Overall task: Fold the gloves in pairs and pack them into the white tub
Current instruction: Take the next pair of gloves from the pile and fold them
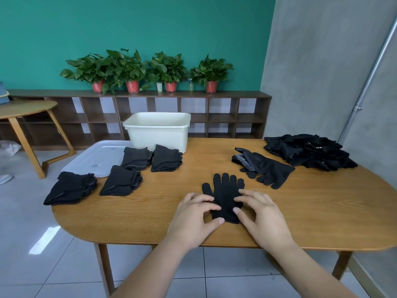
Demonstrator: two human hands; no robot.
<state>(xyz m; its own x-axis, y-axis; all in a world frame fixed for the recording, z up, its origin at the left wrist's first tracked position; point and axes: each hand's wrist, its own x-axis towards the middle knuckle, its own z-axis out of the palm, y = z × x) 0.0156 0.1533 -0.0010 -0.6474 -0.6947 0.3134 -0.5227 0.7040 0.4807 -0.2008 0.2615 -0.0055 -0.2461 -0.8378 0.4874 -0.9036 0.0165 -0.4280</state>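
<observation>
The black glove (224, 194) lies flat on the table (300, 211), well nearer the person than the white tub (159, 134), with its fingers pointing toward the tub. The left hand (193, 214) and right hand (260, 214) press its side edges with loose fingers, gripping nothing.

Head-worn view, downward over near table (300, 211)

Plain black knit glove (224, 201) lower centre. Loose black gloves with white dots (263, 168) right of centre (dots on palm sides only). Black glove heap (309, 153) upper right. Four folded black glove stacks (121, 181) at left, white dots along edges. White plastic tub (158, 132); frosted clear plastic lid (94, 158). Honey-brown wood-grain oval table (311, 211). Teal wall (150, 29), red plant pots (132, 86), green leaves (120, 65), pale grey floor tiles (32, 265).
</observation>
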